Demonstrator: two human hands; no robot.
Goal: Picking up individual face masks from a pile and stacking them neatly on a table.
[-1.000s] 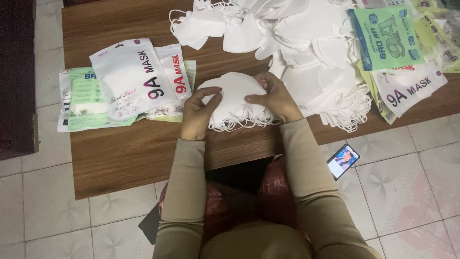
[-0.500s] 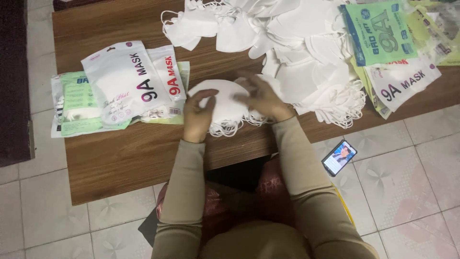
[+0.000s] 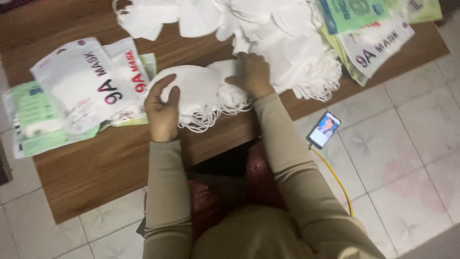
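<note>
A stack of white face masks (image 3: 201,91) with dangling ear loops lies on the low wooden table (image 3: 96,168) in front of me. My left hand (image 3: 163,108) rests flat on the stack's left side, fingers pressed against it. My right hand (image 3: 251,72) grips the stack's right end, close to a big loose pile of white masks (image 3: 287,43). Both arms wear tan sleeves.
Filled mask packets (image 3: 86,81) in white and green lie at the table's left. More flat packets (image 3: 373,33) lie at the far right. A phone (image 3: 325,129) with a lit screen and yellow cable lies on the tiled floor to the right.
The view has swung, so the table sits tilted in the frame. My right hand slid from the top of the stack to its right end; my left hand stays on the stack.
</note>
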